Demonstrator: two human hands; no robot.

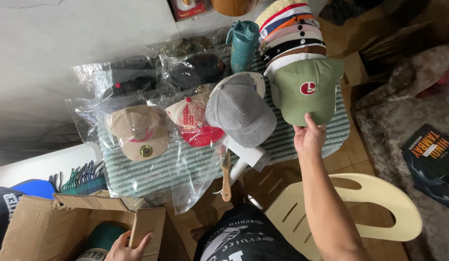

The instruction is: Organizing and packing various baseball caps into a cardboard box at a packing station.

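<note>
My right hand (309, 137) grips the brim of an olive green cap (306, 89) with a red and white patch, which lies at the front of a stack of caps (289, 31). My left hand (127, 246) rests at the lower left on the flap of an open cardboard box (50, 227). Beside the green cap sits a grey corduroy cap (239, 108). Further left lie a red and cream cap (193, 118) and a beige cap (137, 130), both in clear plastic bags.
The caps lie on a pale green ribbed mat (292, 140). A teal bottle (244, 43) stands behind them, dark bagged caps (186, 72) further back. A wooden-handled brush (226, 176) lies near the mat's edge. A cream plastic chair (360, 208) is beside my arm, books (430, 154) at right.
</note>
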